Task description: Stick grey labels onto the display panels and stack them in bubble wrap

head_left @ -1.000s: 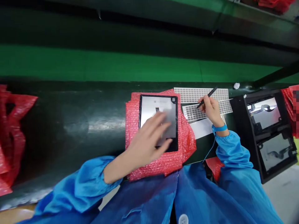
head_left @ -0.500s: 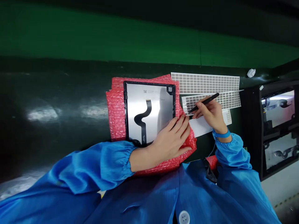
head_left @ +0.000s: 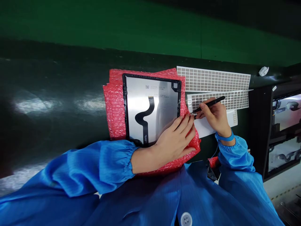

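Note:
A screen panel [head_left: 162, 106] with a silver back and black frame lies on red bubble wrap [head_left: 115, 116]. A black ribbon cable [head_left: 145, 125] curves down over its back. Across the panel's lower right edge and the wrap rests my left hand [head_left: 175, 138], open, fingers stretched out. My right hand [head_left: 215, 116] is closed around black tweezers [head_left: 215, 101], held slanting with the tips down to the left. Those tips are at the left part of a sheet of small grey stickers [head_left: 237, 100], near my left fingertips; whether they touch it I cannot tell.
Another sticker sheet [head_left: 211, 78] lies behind, and a mostly white sheet [head_left: 204, 127] in front. A crumpled white scrap [head_left: 263, 71] sits at the back right. A black rack [head_left: 260, 131] with more panels stands at the right. A cord runs from my blue wristband [head_left: 225, 137].
The view has shifted slightly, so the sheets and rack appear farther right. Both hands keep nearly the same pose, with the tweezers still at the sticker sheet's left part.

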